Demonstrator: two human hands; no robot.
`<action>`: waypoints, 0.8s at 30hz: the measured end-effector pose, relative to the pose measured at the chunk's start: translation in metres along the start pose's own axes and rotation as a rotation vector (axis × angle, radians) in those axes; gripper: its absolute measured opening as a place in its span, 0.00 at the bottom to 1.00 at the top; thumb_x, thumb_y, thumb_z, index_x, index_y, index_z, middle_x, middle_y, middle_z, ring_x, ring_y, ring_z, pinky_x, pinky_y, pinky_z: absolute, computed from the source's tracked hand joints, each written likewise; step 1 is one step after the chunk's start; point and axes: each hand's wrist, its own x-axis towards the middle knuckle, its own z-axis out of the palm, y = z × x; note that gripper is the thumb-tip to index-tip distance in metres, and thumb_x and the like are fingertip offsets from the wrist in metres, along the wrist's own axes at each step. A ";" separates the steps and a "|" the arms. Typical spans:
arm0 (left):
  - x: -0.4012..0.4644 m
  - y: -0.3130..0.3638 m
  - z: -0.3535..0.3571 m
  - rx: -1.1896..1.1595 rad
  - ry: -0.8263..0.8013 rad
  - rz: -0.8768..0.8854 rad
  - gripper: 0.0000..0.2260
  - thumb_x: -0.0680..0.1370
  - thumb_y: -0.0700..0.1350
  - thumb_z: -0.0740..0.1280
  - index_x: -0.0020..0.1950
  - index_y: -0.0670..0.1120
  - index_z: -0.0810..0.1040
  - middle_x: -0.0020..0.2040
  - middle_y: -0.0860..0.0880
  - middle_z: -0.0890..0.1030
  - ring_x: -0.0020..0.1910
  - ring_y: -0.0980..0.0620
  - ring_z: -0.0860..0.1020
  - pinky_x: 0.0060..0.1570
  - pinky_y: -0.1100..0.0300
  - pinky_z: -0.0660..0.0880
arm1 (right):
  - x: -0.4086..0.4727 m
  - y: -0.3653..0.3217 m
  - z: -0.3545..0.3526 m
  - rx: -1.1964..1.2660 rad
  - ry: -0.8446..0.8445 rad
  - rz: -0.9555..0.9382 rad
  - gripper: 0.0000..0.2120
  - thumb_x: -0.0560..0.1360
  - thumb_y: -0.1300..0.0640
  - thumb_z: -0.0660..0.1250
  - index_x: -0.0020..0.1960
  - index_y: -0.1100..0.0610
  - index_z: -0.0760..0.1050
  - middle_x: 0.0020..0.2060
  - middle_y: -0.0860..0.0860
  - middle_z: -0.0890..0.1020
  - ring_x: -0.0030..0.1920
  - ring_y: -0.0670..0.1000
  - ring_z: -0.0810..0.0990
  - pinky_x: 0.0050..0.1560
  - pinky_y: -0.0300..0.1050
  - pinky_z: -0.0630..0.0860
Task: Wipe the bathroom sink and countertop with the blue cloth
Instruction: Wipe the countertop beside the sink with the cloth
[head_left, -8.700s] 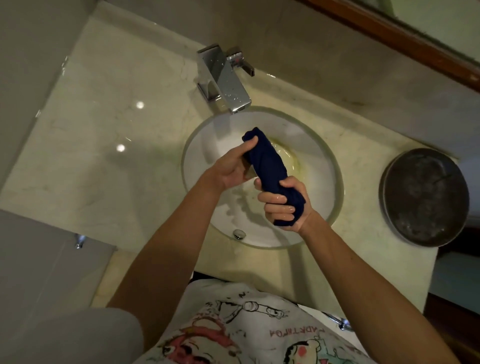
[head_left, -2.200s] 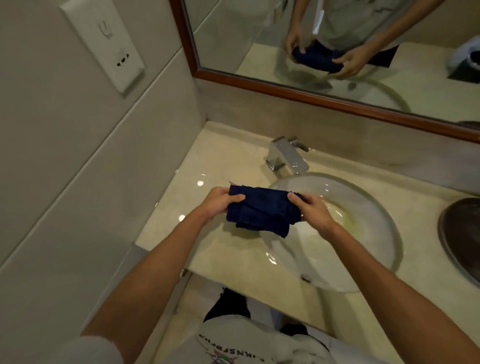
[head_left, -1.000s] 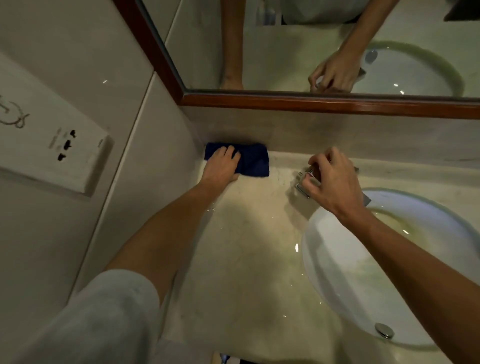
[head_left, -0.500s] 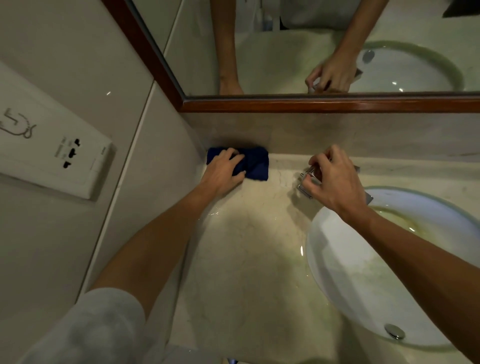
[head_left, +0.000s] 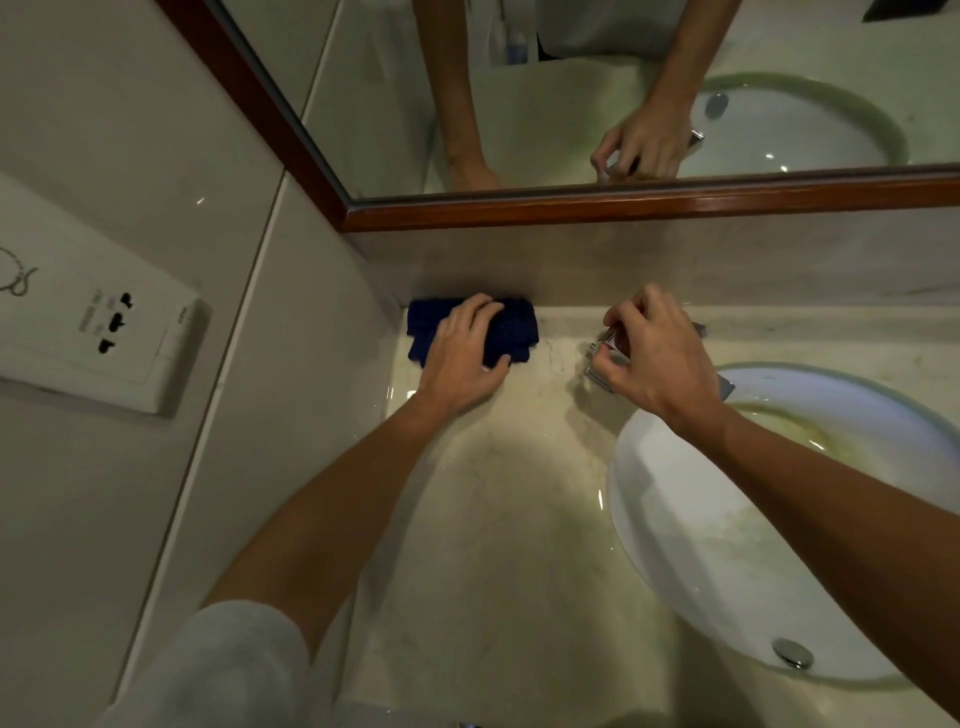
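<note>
Left hand: The left hand (head_left: 462, 353) lay flat on the folded blue cloth (head_left: 511, 332), fingers spread and nearly straight, pressing it into the back corner of the countertop (head_left: 498, 519) at about 11 o'clock from the basin.
Right hand: The right hand (head_left: 654, 353) curled over the chrome faucet (head_left: 605, 358), fingers bent around its top; the faucet itself was mostly hidden beneath the hand.
Cloth: It sat against the backsplash (head_left: 649, 265), touching the wall joint, well apart from the sink (head_left: 727, 545).
Doing it well: Steady downward pressure with the whole palm, and strokes drawn from the corner toward 6 o'clock, would likely clear the marble without pushing water into the joint; the faucet grip looked like a brace for the reach.
Surface: Pale veined stone, glossy with highlights, possibly wet; the white bowl showed a yellowish stain near its centre and an overflow fitting (head_left: 792, 652) on its near wall.
Room: A wood-framed mirror (head_left: 571, 104) at 12 o'clock reflected both hands; a white wall socket (head_left: 104, 322) hung at 9 o'clock on grey tile.
</note>
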 end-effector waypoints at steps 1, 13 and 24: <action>0.000 -0.011 -0.003 0.007 -0.004 -0.057 0.33 0.73 0.56 0.72 0.75 0.46 0.68 0.73 0.46 0.68 0.71 0.46 0.67 0.71 0.51 0.64 | 0.000 0.000 0.000 -0.004 0.000 -0.003 0.18 0.76 0.46 0.69 0.60 0.57 0.76 0.53 0.54 0.72 0.52 0.52 0.71 0.52 0.49 0.77; 0.039 -0.056 -0.016 0.796 -0.249 0.355 0.22 0.69 0.40 0.79 0.61 0.38 0.81 0.49 0.40 0.83 0.40 0.43 0.82 0.22 0.57 0.71 | 0.001 0.000 0.001 -0.042 0.030 -0.040 0.17 0.76 0.48 0.68 0.57 0.59 0.77 0.50 0.56 0.74 0.50 0.55 0.72 0.48 0.48 0.72; 0.012 -0.063 -0.023 0.686 -0.341 0.013 0.23 0.80 0.54 0.67 0.72 0.47 0.69 0.66 0.41 0.74 0.60 0.36 0.75 0.39 0.48 0.76 | 0.001 -0.001 -0.001 -0.050 0.039 -0.054 0.17 0.76 0.48 0.67 0.58 0.59 0.76 0.52 0.57 0.74 0.52 0.56 0.72 0.51 0.51 0.73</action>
